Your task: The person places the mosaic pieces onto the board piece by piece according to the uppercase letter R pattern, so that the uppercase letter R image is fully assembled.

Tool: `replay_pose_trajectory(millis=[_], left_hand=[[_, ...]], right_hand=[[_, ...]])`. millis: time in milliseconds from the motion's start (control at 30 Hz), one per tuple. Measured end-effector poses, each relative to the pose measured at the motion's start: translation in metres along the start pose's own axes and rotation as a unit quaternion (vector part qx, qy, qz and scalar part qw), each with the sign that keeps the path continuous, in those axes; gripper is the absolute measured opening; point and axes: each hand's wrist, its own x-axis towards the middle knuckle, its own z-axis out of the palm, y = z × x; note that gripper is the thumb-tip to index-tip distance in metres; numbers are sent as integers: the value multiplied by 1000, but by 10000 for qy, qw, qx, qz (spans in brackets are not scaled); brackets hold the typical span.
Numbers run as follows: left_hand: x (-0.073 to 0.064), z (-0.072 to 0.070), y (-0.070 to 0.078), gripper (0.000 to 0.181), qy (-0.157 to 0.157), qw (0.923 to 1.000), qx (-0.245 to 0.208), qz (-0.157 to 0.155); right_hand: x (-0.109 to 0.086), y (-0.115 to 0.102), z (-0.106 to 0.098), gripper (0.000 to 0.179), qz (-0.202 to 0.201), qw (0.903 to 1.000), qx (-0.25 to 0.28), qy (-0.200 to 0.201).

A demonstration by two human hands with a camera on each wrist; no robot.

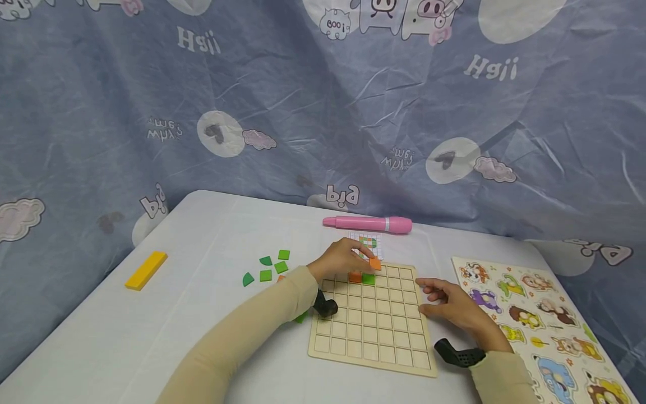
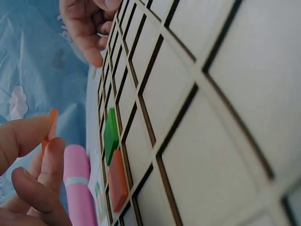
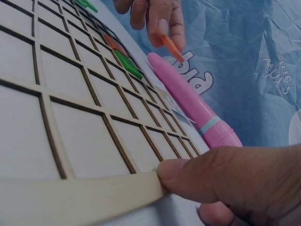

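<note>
L hand (image 1: 343,259) has fingertips clamped on an orange tile (image 1: 374,264), held raised near the far edge of the grid board (image 1: 371,352). Just below the grip, a green tile (image 1: 369,279) & a 2nd orange tile (image 1: 355,277) sit side by side in board cells, orange one to the L. R hand (image 1: 449,303) is R of the grip: thumb tip touching board's R edge, fingers loosely bent, thumb & fingers apart.

Just beyond the grip: pattern card (image 1: 368,243), partly hidden, then a pink marker (image 1: 368,224) lying crosswise. L of the grip: loose green pcs (image 1: 266,275), squares + quarter-rounds; farther L, well apart, a yellow block (image 1: 146,270). Far R of grip, past R hand: animal puzzle board (image 1: 547,332).
</note>
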Motion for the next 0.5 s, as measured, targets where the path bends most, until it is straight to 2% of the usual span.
replay_pose_trajectory(millis=[267, 500], left_hand=[[1, 17, 7, 23, 62, 9986, 409, -336], [1, 24, 9, 18, -93, 9958, 839, -364]], right_hand=[[1, -1, 0, 62, 6, 10000, -56, 42], [0, -1, 0, 62, 59, 9999, -88, 45]])
